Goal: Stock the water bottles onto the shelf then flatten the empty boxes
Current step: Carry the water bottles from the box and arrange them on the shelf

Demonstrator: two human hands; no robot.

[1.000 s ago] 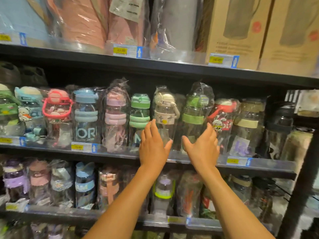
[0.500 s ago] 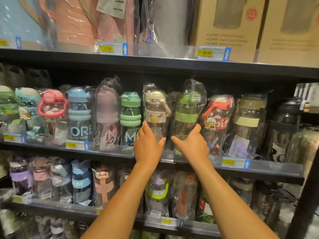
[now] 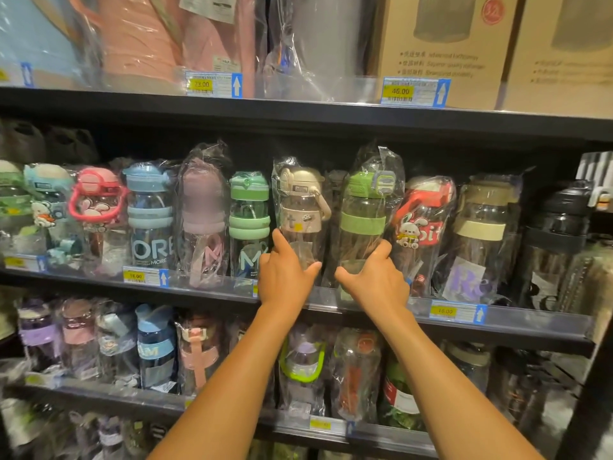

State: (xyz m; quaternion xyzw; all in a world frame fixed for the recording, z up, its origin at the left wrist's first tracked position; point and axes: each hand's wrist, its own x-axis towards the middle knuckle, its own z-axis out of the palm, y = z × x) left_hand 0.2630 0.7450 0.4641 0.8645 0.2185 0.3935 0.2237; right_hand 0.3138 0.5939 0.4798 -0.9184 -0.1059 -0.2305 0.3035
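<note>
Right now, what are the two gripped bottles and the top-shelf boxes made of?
The beige-capped bottle looks like clear glossy plastic, see-through with highlights, under a matte cap. The green-capped bottle looks the same, its matte green band possibly silicone. The boxes: matte brown printed cardboard.

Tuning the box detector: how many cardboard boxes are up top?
2. One cardboard box stands at the upper right, above the 46.00 price tag; the second box is right of it, cut off by the frame edge. Others may be hidden behind.
</note>
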